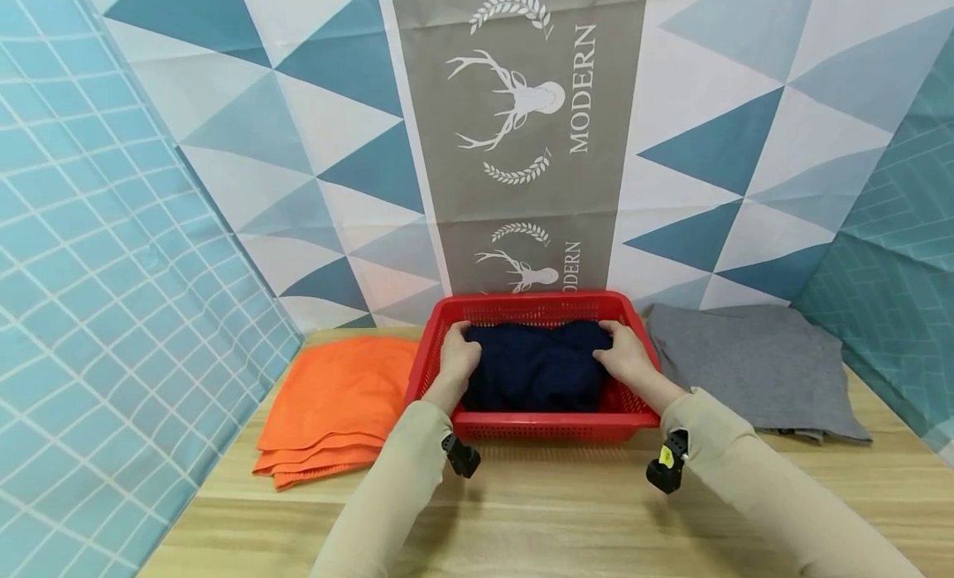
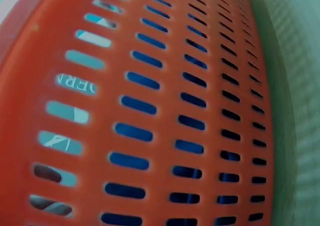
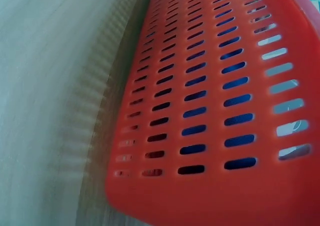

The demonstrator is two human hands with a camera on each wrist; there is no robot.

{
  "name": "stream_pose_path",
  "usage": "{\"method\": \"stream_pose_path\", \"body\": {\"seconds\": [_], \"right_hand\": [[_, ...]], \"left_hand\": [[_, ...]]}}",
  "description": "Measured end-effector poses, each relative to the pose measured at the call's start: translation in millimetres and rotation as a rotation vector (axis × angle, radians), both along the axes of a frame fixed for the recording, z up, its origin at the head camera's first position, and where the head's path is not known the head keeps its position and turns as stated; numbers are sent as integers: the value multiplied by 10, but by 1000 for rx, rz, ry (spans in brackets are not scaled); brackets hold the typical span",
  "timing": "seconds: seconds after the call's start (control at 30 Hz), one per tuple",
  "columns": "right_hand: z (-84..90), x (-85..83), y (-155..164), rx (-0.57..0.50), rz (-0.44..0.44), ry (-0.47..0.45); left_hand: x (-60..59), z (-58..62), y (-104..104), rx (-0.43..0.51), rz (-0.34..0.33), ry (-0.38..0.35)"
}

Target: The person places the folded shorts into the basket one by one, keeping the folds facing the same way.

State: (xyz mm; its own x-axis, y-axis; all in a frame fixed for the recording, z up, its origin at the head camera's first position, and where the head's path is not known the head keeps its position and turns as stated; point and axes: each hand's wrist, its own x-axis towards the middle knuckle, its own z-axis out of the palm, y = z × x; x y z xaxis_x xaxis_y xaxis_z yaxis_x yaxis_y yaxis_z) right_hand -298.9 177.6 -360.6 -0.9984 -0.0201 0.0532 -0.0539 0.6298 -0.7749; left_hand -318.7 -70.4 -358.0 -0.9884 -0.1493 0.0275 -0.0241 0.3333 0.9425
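A folded navy-blue cloth (image 1: pixel 538 367) lies inside a red plastic basket (image 1: pixel 547 429) with slotted walls. At the cloth's left end, my left hand (image 1: pixel 458 356) reaches over the basket's side and grips the fabric, thumb on top. My right hand (image 1: pixel 628 356) grips the opposite end in the same way. Parts of the fingers are hidden against the cloth. Both wrist views face the basket's front wall, where blue fabric shows through the slots; neither hand's grip is visible there.
Folded orange cloths (image 1: pixel 343 400) lie in a stack left of the basket. To its right is a folded grey cloth (image 1: pixel 749 367). All stand on a wooden table (image 1: pixel 551 520), with a patterned sheet (image 1: pixel 343 147) hanging behind and tiled-print sheets at both sides.
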Motion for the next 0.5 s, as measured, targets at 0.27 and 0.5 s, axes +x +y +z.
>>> {"method": "stream_pose_path", "body": {"seconds": [0.27, 0.5], "right_hand": [[-4, 70, 3, 176, 79, 157], [-33, 94, 13, 371, 246, 188]], "left_hand": [[69, 23, 102, -120, -75, 106], [154, 38, 173, -319, -201, 179]]}}
